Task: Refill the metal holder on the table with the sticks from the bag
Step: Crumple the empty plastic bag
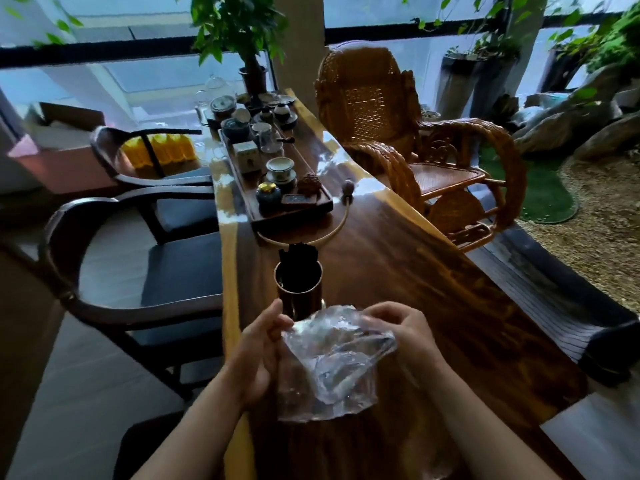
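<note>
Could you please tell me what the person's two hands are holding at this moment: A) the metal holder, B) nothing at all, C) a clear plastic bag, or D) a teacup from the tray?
C: the left hand and the right hand both pinch the crumpled clear plastic bag, just in front of the metal holder standing on the table.

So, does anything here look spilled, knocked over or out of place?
Nothing stands out. The metal holder stands upright on the table, dark sticks inside, none spilled; the left hand and right hand hold the crumpled clear bag.
</note>
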`<state>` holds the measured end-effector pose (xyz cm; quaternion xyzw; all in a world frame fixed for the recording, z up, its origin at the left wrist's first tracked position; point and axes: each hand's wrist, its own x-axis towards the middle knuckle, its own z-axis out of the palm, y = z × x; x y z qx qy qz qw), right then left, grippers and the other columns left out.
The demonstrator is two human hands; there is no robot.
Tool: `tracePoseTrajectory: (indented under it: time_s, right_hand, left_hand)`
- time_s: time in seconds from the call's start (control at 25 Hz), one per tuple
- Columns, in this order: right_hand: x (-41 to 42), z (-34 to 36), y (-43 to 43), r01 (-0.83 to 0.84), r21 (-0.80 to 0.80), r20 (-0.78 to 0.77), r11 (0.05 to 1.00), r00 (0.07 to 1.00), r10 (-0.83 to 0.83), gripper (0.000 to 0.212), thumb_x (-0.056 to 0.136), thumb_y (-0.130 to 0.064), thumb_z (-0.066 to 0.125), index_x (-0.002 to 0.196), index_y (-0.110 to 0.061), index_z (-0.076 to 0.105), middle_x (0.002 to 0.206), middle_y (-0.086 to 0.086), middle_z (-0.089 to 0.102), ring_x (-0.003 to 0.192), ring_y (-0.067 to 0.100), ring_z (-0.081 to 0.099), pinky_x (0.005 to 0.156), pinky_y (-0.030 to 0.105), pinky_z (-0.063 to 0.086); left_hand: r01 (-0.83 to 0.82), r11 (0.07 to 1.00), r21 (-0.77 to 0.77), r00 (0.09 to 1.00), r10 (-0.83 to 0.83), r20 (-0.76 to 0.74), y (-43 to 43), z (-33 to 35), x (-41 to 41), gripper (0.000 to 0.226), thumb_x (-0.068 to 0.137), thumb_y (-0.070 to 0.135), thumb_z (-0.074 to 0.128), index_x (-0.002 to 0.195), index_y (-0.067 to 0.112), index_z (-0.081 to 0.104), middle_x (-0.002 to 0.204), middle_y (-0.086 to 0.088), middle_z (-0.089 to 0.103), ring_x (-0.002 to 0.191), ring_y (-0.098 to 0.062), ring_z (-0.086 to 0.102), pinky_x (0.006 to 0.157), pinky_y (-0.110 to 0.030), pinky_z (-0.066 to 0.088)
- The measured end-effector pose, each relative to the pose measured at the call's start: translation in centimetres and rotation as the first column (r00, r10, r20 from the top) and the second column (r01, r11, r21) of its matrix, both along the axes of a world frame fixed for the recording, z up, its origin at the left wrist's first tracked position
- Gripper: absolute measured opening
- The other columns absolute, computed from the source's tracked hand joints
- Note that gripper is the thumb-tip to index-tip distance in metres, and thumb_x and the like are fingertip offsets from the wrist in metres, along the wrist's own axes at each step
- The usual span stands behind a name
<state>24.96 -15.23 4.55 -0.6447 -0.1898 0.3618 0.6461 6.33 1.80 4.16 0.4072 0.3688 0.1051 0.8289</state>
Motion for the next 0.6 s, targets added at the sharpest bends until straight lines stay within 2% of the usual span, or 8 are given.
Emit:
tracePoseTrajectory:
  time_s: [0.04,0.12,0.16,0.2,0.32,0.4,0.52,0.6]
  right_hand:
    - [-0.6,-0.1,1.2,-0.043,-0.03,0.112,0.999,0.993,0.046,0.019,0.071,-0.002,0.087,0.087,-0.004,0.076,0.073,0.003,0.076,0.069,0.013,0.072,0.063,0.023,0.058]
    - [-2.0,0.1,3.4,-0.089,-0.036,0.199,0.995,0.975,0.095,0.038,0.067,0.005,0.087,0.099,-0.009,0.074,0.073,-0.001,0.075,0.071,0.007,0.072,0.066,0.019,0.057]
    - [-3.0,0.1,4.5,-0.117,-0.025,0.212,0.993,0.97,0.119,0.044,0.067,0.006,0.087,0.103,-0.013,0.072,0.074,0.0,0.074,0.072,0.008,0.073,0.068,0.02,0.058]
    - [-3.9,-0.2,5.6,-0.144,-0.009,0.221,0.99,0.965,0.142,0.047,0.067,0.007,0.086,0.104,-0.018,0.072,0.076,0.002,0.074,0.074,0.01,0.073,0.069,0.022,0.059]
    - [-7.0,-1.3,8.3,-0.191,-0.032,0.259,0.981,0.947,0.193,0.045,0.07,0.002,0.086,0.102,-0.026,0.071,0.084,0.007,0.073,0.079,0.014,0.072,0.075,0.028,0.061]
    - [-8.8,-2.8,10.0,-0.227,-0.065,0.217,0.972,0.947,0.236,0.033,0.079,-0.006,0.082,0.104,-0.026,0.071,0.091,0.006,0.074,0.088,0.02,0.073,0.081,0.036,0.062]
    - [-11.3,-5.3,12.2,-0.316,-0.19,0.142,0.93,0.928,0.344,0.021,0.093,-0.023,0.068,0.114,-0.028,0.068,0.101,0.0,0.074,0.092,0.019,0.073,0.084,0.043,0.062]
    - [-12.8,-6.9,13.4,-0.334,-0.374,0.292,0.865,0.843,0.451,0.034,0.094,-0.033,0.065,0.127,-0.026,0.064,0.109,-0.006,0.072,0.1,0.011,0.07,0.088,0.037,0.059]
  left_hand:
    - [0.008,1.0,0.03,1.0,-0.008,-0.014,0.3,0.2,-1.4,0.054,0.072,0.045,0.083,0.107,0.008,0.066,0.098,-0.018,0.075,0.09,-0.039,0.074,0.079,-0.05,0.06]
    - [0.031,0.996,0.078,0.997,-0.025,-0.073,0.6,-0.1,-3.4,0.096,0.06,0.032,0.094,0.142,0.028,0.044,0.121,-0.017,0.072,0.106,-0.041,0.072,0.082,-0.055,0.06]
    - [0.031,0.996,0.089,0.994,-0.021,-0.107,0.8,-0.6,-4.7,0.111,0.058,0.023,0.096,0.148,0.037,0.033,0.124,-0.016,0.071,0.106,-0.041,0.072,0.079,-0.054,0.061]
    - [0.031,0.995,0.099,0.991,-0.018,-0.13,1.0,-0.9,-6.0,0.116,0.059,0.014,0.096,0.151,0.038,0.029,0.123,-0.017,0.071,0.103,-0.041,0.073,0.076,-0.052,0.061]
    - [-0.041,0.981,0.189,0.982,0.074,-0.171,1.9,-2.1,-9.7,0.091,0.062,-0.005,0.084,0.143,0.013,0.049,0.109,-0.024,0.075,0.092,-0.038,0.076,0.068,-0.043,0.062]
    - [-0.177,0.958,0.225,0.954,0.223,-0.201,2.6,-3.2,-12.3,0.079,0.062,-0.014,0.08,0.133,0.013,0.059,0.096,-0.023,0.078,0.082,-0.033,0.078,0.059,-0.037,0.061]
    - [-0.344,0.898,0.276,0.874,0.413,-0.255,3.5,-4.4,-16.3,0.081,0.07,-0.021,0.075,0.14,0.012,0.051,0.085,-0.019,0.079,0.069,-0.026,0.077,0.052,-0.037,0.059]
    - [-0.43,0.859,0.28,0.827,0.498,-0.259,4.2,-5.0,-18.6,0.085,0.073,-0.022,0.074,0.145,0.012,0.045,0.084,-0.019,0.078,0.065,-0.024,0.076,0.048,-0.037,0.058]
